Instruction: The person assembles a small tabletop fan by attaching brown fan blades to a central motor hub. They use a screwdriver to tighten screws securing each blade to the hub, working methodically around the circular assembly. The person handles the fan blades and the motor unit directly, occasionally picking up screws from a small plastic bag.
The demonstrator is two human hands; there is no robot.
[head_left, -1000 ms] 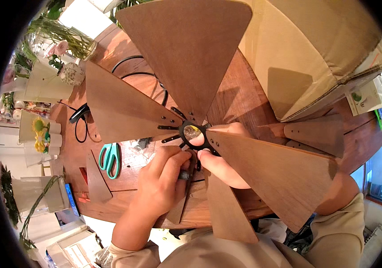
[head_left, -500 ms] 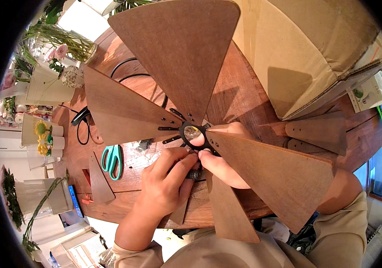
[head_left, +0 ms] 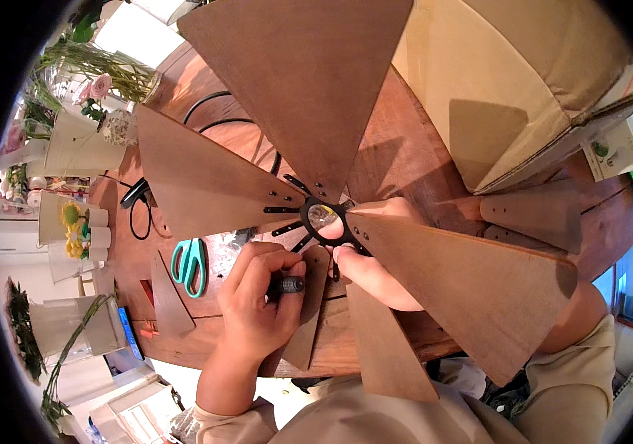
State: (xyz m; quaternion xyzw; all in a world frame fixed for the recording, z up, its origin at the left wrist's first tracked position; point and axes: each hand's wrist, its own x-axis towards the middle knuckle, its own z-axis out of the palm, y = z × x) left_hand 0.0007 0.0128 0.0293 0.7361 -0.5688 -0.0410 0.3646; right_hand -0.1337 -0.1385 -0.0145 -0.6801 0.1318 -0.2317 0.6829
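Ref hub (head_left: 340, 237): left hand (head_left: 257, 303) below-left, clamped on black handle (head_left: 290, 285); right hand (head_left: 381, 280) pinches hub; card (head_left: 616, 154) (print illegible) far right.

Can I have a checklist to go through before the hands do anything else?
1. Right hand holding the black hub: ok.
2. Left hand holding the dark-handled tool: ok, fingers curled round it.
3. Fasteners on the upper blade tight: cannot tell; they show, but tightness doesn't.
4. Every hub arm covered by a blade: not ok, several toward the left are bare.
5. Green scissors away from both hands: ok, lying on the table.
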